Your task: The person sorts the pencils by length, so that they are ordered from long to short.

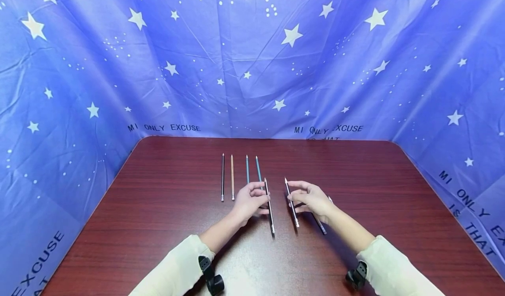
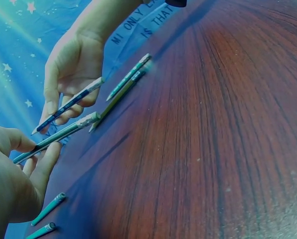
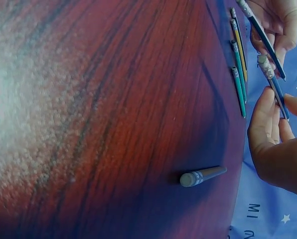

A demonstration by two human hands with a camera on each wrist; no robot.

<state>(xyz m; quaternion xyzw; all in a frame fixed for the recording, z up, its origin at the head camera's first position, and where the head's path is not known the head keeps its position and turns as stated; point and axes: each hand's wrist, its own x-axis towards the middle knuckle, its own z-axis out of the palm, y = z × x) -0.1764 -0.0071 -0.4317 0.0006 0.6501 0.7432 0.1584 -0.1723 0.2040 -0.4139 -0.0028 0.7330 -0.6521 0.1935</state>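
Observation:
My left hand [image 1: 247, 205] pinches a dark pencil [image 1: 270, 215] between thumb and fingers, its sharpened tip pointing away and its white eraser end toward me. To its right, my right hand [image 1: 315, 203] holds another dark pencil [image 1: 296, 217], also tip away. Both pencils are raised above the table, a small gap apart. Below the right hand lies a dark pencil [image 1: 318, 223], partly covered by the hand; the left wrist view shows a second pencil [image 2: 131, 77] beside it. Two blue-green pencils [image 1: 247, 169] lie just beyond the left hand, their near ends hidden by it.
Left of the blue-green pair, a black pencil [image 1: 222, 177] and a tan pencil [image 1: 232, 180] lie side by side, tips away. Everything rests on a reddish-brown wooden table [image 1: 165, 226]. A blue star-patterned cloth [image 1: 236, 98] hangs behind the table and along its sides.

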